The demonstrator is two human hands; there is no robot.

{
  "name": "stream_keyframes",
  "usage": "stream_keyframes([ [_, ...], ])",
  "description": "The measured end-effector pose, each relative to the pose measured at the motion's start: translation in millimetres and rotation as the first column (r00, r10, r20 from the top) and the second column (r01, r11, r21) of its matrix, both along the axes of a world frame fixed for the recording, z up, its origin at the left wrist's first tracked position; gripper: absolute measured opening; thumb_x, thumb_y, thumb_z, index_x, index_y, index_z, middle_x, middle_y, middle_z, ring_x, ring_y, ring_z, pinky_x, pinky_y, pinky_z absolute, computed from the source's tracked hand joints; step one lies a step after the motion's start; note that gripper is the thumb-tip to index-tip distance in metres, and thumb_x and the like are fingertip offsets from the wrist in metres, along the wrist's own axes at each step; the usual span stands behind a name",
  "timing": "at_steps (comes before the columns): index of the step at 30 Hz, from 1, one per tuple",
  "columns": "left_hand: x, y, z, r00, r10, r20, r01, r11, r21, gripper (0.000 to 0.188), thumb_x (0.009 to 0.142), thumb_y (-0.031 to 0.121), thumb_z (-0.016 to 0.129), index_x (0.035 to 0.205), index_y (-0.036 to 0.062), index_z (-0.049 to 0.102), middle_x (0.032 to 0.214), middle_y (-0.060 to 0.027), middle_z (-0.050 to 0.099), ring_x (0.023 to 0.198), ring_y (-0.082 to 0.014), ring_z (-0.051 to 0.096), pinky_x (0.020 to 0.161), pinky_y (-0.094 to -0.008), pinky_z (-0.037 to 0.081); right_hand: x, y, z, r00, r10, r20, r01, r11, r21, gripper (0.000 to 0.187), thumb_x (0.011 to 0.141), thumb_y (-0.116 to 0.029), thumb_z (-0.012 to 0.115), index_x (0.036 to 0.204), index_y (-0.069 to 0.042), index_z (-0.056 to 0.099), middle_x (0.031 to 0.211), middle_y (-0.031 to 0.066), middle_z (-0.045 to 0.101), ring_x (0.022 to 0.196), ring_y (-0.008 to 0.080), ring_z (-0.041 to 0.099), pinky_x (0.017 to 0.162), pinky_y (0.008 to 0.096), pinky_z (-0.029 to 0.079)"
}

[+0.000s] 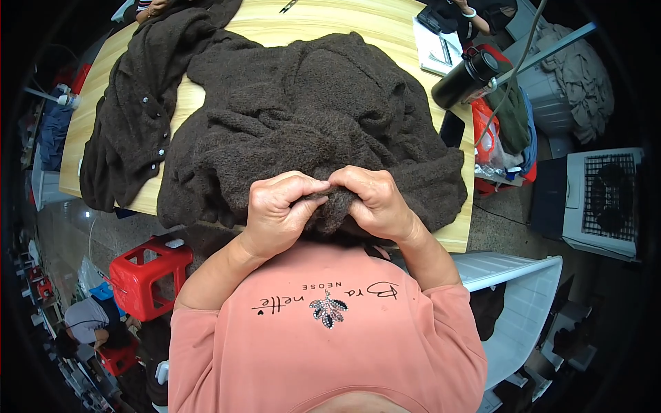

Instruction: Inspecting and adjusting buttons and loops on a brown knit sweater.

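A dark brown knitted garment [303, 103] lies bunched over the table in front of me. My left hand [282, 206] pinches a fold of it at the near edge, thumb against fingers. Close beside it, my right hand [372, 201] grips the same gathered knit, and the fingertips of both hands nearly meet. A small tuft of the knit [334, 212] shows between the hands; whether anything small is held there is hidden. To the left lies a second dark brown knit piece [131, 124] with several pale buttons along its edge.
On the table's [265, 24] right side are a black bottle [463, 79], a phone [452, 129] and a white notebook [437, 51]. A red stool [148, 275] stands at the lower left, a white bin [523, 303] at the lower right. Other people sit at the far corners.
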State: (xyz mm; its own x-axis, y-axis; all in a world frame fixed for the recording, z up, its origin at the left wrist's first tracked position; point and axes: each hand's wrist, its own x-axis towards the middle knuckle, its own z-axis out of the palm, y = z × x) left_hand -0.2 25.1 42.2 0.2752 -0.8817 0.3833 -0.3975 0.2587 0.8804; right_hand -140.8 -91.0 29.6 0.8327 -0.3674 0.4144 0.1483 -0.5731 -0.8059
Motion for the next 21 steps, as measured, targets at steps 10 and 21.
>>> stream_keyframes([
  [10,-8.7,1.1,-3.5,0.968,0.107,0.228,-0.077,0.987,-0.140,0.015,0.068,-0.011,0.065,0.081,-0.0023,0.063,0.074,-0.0132,0.063,0.064,-0.0225,0.063,0.056,-0.0271,0.050,-0.9,-0.5,-10.7,0.998,0.048,0.043,-0.055,0.978,0.201,0.025,0.064,0.007,0.048,0.086,0.004,0.059,0.075,0.0122,0.061,0.066,0.0215,0.063,0.062,0.0285,0.048],
  [21,-11.0,-2.4,-5.0,0.938,0.176,0.297,-0.095,0.959,-0.268,0.023,0.061,-0.014,0.064,0.081,-0.0028,0.062,0.071,-0.0130,0.061,0.060,-0.0232,0.061,0.052,-0.0279,0.050,-3.3,18.8,-15.3,0.949,-0.199,0.245,0.262,0.930,-0.258,0.028,0.052,0.010,0.052,0.079,0.003,0.054,0.058,0.0120,0.048,0.045,0.0269,0.048,0.042,0.0343,0.039],
])
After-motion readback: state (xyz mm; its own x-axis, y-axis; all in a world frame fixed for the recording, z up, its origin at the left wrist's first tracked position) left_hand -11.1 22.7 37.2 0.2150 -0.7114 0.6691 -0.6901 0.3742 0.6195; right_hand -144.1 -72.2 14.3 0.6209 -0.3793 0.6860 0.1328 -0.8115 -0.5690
